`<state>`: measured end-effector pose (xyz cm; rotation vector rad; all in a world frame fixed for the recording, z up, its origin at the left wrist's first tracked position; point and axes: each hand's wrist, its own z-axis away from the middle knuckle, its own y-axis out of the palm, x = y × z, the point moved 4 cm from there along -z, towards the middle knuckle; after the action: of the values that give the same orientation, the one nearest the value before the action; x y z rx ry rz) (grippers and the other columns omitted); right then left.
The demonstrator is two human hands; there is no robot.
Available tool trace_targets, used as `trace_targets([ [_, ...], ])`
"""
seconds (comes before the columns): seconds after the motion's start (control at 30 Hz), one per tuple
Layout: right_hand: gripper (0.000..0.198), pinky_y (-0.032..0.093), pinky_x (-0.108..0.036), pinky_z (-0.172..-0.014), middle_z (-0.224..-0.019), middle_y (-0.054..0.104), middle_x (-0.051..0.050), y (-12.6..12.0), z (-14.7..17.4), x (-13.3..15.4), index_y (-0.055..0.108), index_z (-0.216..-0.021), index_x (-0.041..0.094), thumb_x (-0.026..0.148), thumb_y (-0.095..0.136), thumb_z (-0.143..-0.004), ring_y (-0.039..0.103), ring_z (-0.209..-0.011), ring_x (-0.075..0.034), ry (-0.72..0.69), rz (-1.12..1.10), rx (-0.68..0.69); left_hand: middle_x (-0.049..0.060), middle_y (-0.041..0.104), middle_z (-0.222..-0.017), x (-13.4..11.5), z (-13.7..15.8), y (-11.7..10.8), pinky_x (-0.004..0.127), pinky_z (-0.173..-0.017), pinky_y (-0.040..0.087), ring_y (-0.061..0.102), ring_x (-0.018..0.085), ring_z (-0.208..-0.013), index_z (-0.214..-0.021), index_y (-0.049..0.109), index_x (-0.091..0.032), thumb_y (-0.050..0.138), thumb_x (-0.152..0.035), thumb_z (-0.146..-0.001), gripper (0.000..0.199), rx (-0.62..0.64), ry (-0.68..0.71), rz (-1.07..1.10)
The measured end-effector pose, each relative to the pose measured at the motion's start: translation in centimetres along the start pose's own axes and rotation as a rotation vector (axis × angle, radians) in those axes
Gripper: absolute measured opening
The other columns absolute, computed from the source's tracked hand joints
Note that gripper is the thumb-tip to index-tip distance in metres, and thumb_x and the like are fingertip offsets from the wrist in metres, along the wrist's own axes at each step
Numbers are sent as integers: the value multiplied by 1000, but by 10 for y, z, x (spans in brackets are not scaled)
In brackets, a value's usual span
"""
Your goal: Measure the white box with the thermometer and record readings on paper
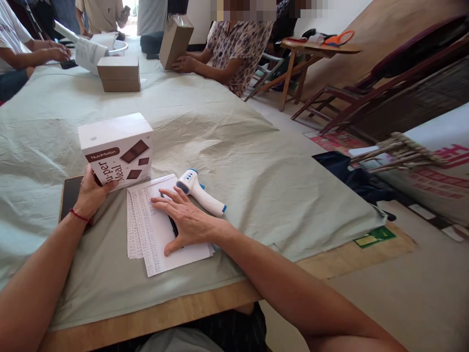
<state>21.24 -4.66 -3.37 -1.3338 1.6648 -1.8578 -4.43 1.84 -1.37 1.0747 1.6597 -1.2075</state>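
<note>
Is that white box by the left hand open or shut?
The white box looks shut: its top panel lies flat, with no flap raised.

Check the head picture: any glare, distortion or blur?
Head view: the background gap glares white; head view, right: the chair looks slanted, perhaps lens stretch; head view, near: large lettering on the white box reads clearly, writing on the papers doesn't.
</note>
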Motion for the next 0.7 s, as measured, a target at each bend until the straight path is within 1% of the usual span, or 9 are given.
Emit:
trace_targets([
  [0.07,102,5,-61,-123,-153,45,-17,1,0,0,44,-144,15,71,76,-65,21,-151,-38,6,-2,6,9,68,-116,-1,0,-1,45,-94,56,66,27,-108,-114,52,-20,86,-31,-60,65,-42,-11,21],
  [0.13,102,5,-61,-123,-154,44,-17,2,0,0,43,-145,15,71,76,-66,20,-151,-38,7,0,8,9,69,-117,-5,1,-1,44,-93,57,67,27,-107,-114,53,-20,87,-33,-59,66,-68,-5,66],
  [0.2,102,5,-60,-124,-154,44,-18,2,-1,1,43,-146,15,70,76,-66,20,-151,-38,7,3,8,9,70,-117,-12,3,1,43,-97,55,67,27,-108,-110,56,-19,85,-39,-62,60,-85,14,137],
  [0.27,103,4,-60,-124,-153,44,-18,2,-1,1,43,-146,13,71,75,-66,20,-151,-38,8,5,12,9,71,-115,-17,6,3,41,-100,54,66,27,-112,-104,61,-18,82,-45,-67,50,-89,1,244],
  [0.33,104,5,-59,-124,-153,44,-19,2,-1,1,42,-146,12,71,75,-66,20,-151,-38,9,9,17,10,72,-113,-20,8,7,41,-99,55,65,30,-114,-99,65,-17,78,-48,-70,45,-52,-54,351],
  [0.43,105,6,-60,-123,-151,46,-19,2,-2,1,42,-146,13,69,77,-65,20,-151,-38,6,19,14,11,75,-107,-21,10,15,46,-93,58,67,35,-110,-99,68,-17,80,-52,-65,51,37,-147,414],
  [0.5,105,7,-61,-123,-151,46,-18,1,-2,2,41,-147,14,68,78,-64,20,-150,-38,5,20,10,11,76,-105,-19,12,18,48,-91,59,69,36,-107,-102,69,-17,82,-53,-61,56,80,-178,399],
  [0.57,105,7,-61,-123,-151,46,-18,-1,-2,3,41,-147,15,68,79,-64,21,-150,-38,9,16,10,12,75,-107,-17,13,20,48,-91,58,69,36,-106,-105,69,-17,83,-54,-61,59,115,-188,383],
  [0.7,103,8,-60,-124,-149,48,-18,-3,-2,3,45,-144,14,68,79,-63,25,-148,-38,38,11,17,13,73,-114,-9,16,20,44,-88,59,69,31,-104,-109,67,-17,86,-53,-62,62,145,-220,310],
])
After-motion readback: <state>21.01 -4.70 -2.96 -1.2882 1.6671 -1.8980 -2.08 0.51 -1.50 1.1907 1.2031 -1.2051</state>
